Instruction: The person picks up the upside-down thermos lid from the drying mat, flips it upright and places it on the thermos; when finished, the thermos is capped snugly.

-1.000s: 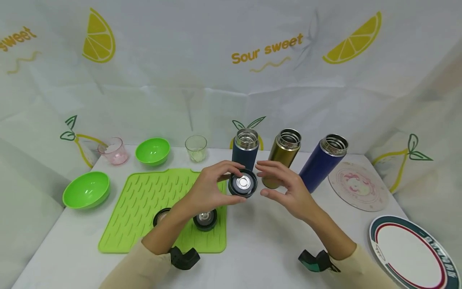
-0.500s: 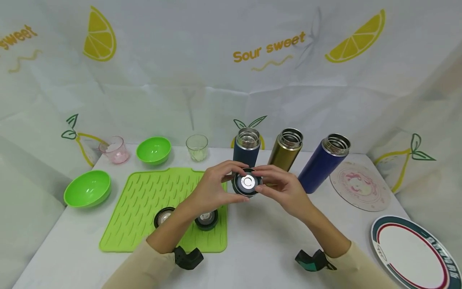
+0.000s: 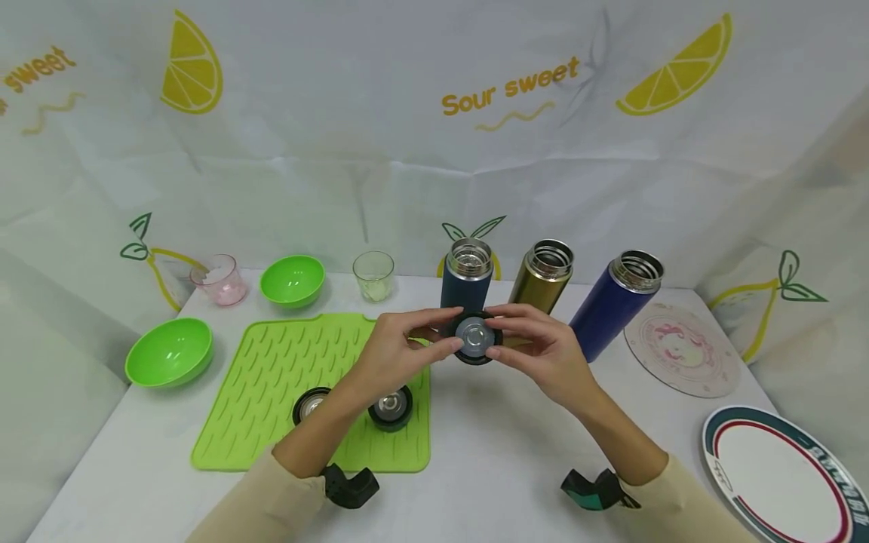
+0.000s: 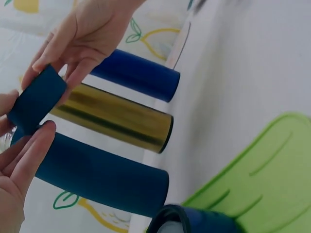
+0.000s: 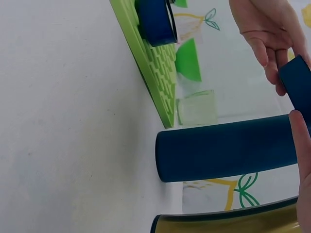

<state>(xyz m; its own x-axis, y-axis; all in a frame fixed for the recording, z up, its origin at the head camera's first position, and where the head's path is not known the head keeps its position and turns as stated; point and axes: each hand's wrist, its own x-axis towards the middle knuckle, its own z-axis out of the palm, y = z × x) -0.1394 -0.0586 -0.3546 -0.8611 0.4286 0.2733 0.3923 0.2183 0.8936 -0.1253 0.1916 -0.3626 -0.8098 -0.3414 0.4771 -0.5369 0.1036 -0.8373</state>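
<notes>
Both hands hold a round, dark teal bottle lid (image 3: 475,338) in front of the bottles, its grey inner face toward the head camera. My left hand (image 3: 394,353) pinches its left side, thumb at the near edge. On the opposite side, the right hand (image 3: 547,351) pinches the rim between thumb and fingers. The lid's smooth outer side (image 4: 40,97) shows in the left wrist view. Right behind the lid stands an uncapped teal bottle (image 3: 465,286). An uncapped gold bottle (image 3: 541,282) and an uncapped dark blue bottle (image 3: 611,313) stand farther right.
Two more lids, one by the left forearm (image 3: 309,403) and a dark one (image 3: 391,409), lie on a green mat (image 3: 271,369). Green bowls (image 3: 170,354), a pink glass (image 3: 221,280) and a clear glass (image 3: 373,276) stand behind. A plate (image 3: 774,475) and round pink mat (image 3: 682,349) are right.
The right hand has closed in and taken hold of the lid's right side. The lid has shifted slightly right and turned a little, and my left thumb has moved up to its near edge.
</notes>
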